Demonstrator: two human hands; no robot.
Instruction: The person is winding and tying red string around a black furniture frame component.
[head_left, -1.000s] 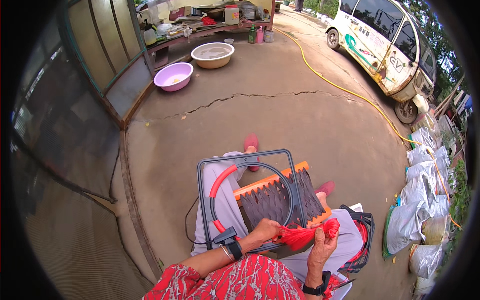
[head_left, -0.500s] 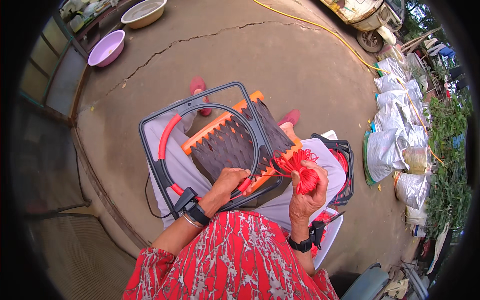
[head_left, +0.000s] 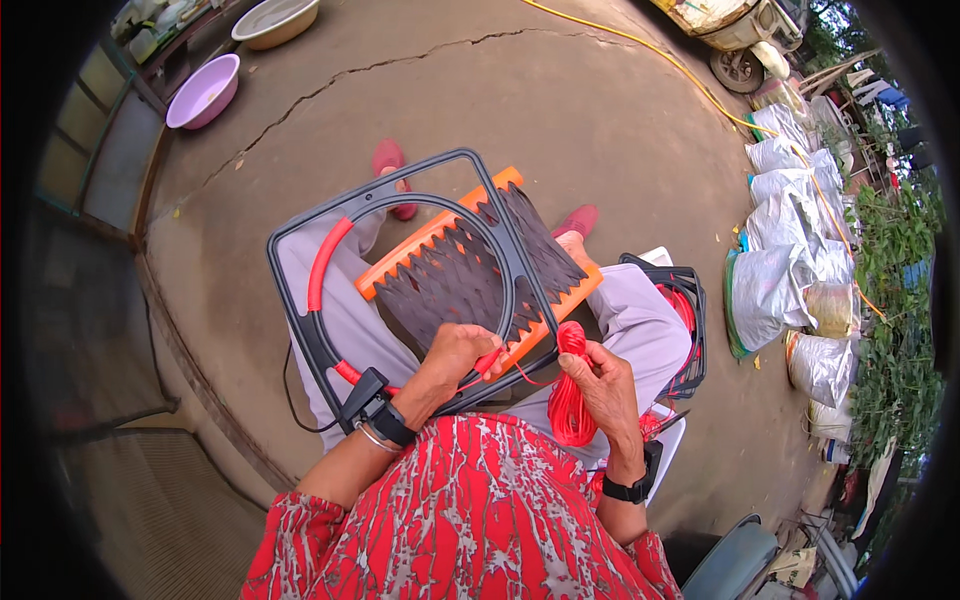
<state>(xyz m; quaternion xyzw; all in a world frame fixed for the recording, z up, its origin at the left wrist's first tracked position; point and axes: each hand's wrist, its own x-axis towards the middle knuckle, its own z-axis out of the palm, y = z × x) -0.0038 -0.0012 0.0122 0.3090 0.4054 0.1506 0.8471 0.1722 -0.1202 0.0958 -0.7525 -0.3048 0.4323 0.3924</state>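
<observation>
Across my lap lies a black plastic frame (head_left: pixel 531 270) with a round ring inside it, and red cord is wound round parts of that ring. My left hand (head_left: pixel 463 355) is closed on the ring's near right side, at a red-wrapped stretch (head_left: pixel 487 362). In my right hand (head_left: pixel 606 385) is a bundle of red cord (head_left: pixel 570 400), hanging down beside the frame's near corner. A thin strand runs from the bundle to the ring under my left fingers. Beneath the frame is an orange rack with dark ribbed mesh (head_left: pixel 440 285).
Beside my right knee stand black frames (head_left: pixel 688 330) with red cord and a white tub (head_left: pixel 665 455). White sacks (head_left: pixel 775 290) line the right side. A pink basin (head_left: pixel 204 92) and a beige basin (head_left: pixel 275 22) sit far left. A yellow hose (head_left: pixel 660 55) crosses the ground.
My right hand has moved down and slightly left, and the cord bundle now hangs long instead of bunched up. The left hand keeps its hold on the ring.
</observation>
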